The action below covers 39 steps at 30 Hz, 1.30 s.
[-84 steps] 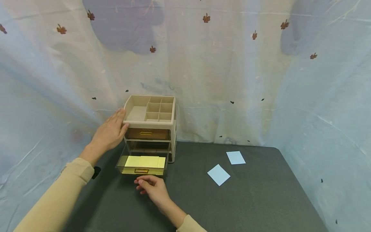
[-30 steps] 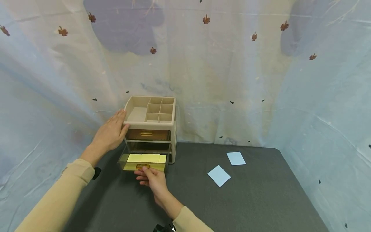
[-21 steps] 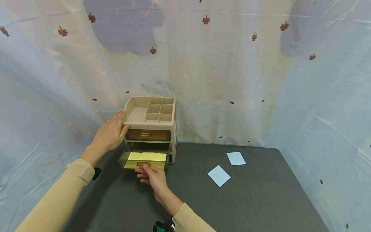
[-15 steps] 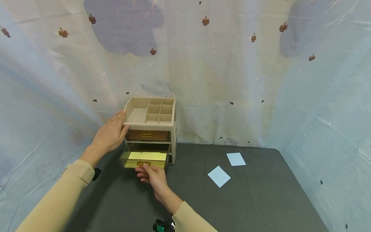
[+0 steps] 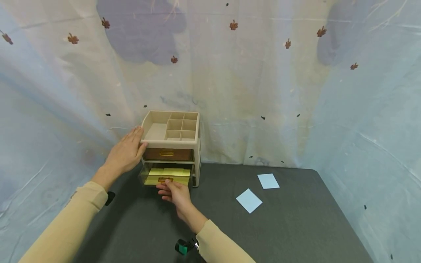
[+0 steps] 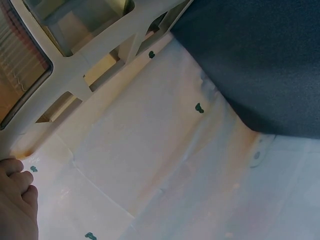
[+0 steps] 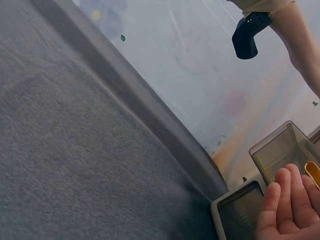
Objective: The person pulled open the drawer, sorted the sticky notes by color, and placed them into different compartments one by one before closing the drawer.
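Note:
A beige drawer organizer [image 5: 197,155] with a compartment tray on top stands at the back left of the table. My left hand [image 5: 124,152] rests flat against its left side, fingers straight and thumb at the front edge. Below the upper drawer [image 5: 154,154], a see-through drawer [image 5: 141,178] is partly pulled out, with yellow paper sheets [image 5: 175,172] inside. My right hand [image 5: 180,199] holds this drawer's small gold handle [image 5: 161,179] at thumb and index finger. The other fingers extend loosely below it. In the right wrist view, the fingers [image 7: 285,195] lie beside the handle [image 7: 314,172].
Two light blue paper squares [image 5: 249,200] lie on the dark table [image 5: 289,223], right of the organizer. A patterned curtain [image 5: 230,84] hangs behind and at both sides. A black device [image 5: 181,247] sits at my right wrist.
My right hand has come up to the handle from below. The drawer has slid inward with it, so less of it sticks out. The left hand stays against the organizer.

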### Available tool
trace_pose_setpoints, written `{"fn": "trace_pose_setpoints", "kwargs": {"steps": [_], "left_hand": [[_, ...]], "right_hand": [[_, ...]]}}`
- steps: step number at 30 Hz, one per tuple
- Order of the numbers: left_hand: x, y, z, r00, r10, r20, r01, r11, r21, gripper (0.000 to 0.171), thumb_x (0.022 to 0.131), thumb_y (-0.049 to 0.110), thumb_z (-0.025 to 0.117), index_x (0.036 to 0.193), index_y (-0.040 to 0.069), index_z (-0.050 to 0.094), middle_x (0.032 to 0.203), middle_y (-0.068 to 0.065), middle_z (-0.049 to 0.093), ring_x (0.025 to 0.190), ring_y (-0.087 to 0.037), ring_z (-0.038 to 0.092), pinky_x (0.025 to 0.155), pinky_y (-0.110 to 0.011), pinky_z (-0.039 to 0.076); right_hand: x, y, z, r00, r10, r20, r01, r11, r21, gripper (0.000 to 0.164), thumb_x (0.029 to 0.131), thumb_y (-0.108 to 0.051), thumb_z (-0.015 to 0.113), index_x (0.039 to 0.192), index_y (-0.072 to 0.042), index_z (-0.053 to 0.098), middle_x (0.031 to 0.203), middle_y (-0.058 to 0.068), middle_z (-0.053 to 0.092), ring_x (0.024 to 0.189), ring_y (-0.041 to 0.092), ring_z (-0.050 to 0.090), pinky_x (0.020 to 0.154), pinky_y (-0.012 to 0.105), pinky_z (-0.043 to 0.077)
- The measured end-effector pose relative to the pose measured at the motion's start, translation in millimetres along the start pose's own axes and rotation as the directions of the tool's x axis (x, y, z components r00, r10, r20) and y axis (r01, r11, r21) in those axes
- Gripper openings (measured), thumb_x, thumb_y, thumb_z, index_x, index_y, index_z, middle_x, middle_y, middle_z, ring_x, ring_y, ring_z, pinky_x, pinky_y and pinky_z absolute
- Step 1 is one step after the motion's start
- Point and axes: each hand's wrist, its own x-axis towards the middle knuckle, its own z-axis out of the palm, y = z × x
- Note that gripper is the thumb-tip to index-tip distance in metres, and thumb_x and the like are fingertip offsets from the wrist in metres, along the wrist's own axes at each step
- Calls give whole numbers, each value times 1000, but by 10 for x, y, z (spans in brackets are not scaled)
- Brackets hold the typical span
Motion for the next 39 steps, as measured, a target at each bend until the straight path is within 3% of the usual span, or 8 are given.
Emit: {"fn": "trace_pose_setpoints", "kwargs": {"steps": [19,27,33,39], "left_hand": [[5,4,-11,1000,0,15,0,1000,1,72,114,44,28,166,-2,9,171,-26,13,156,-46,17,127,-61,18],[18,-5,-17,1000,-5,20,5,1000,0,71,114,44,27,166,-2,9,171,-26,13,157,-45,16,127,-61,17],[14,-9,-11,1000,-10,26,10,1000,6,72,114,45,27,166,-2,8,171,-26,12,157,-45,15,128,-60,16],[8,-13,-1,1000,-10,21,9,1000,10,72,114,45,27,166,-1,8,171,-26,12,157,-45,15,128,-60,16]], "right_hand": [[307,-89,-43,1000,8,-16,-9,999,-33,36,108,-29,59,118,1,77,110,13,79,91,17,76,78,26,63],[434,-121,-74,999,7,-36,-10,997,-72,35,108,-28,59,117,1,77,109,13,79,84,11,75,77,28,64],[498,-157,-105,1000,3,-27,-6,995,-102,37,109,-29,58,119,2,75,110,13,79,89,18,76,73,25,63],[556,-170,-159,1000,-9,-17,6,982,-189,38,109,-32,58,116,0,76,109,11,79,95,25,77,77,30,64]]}}
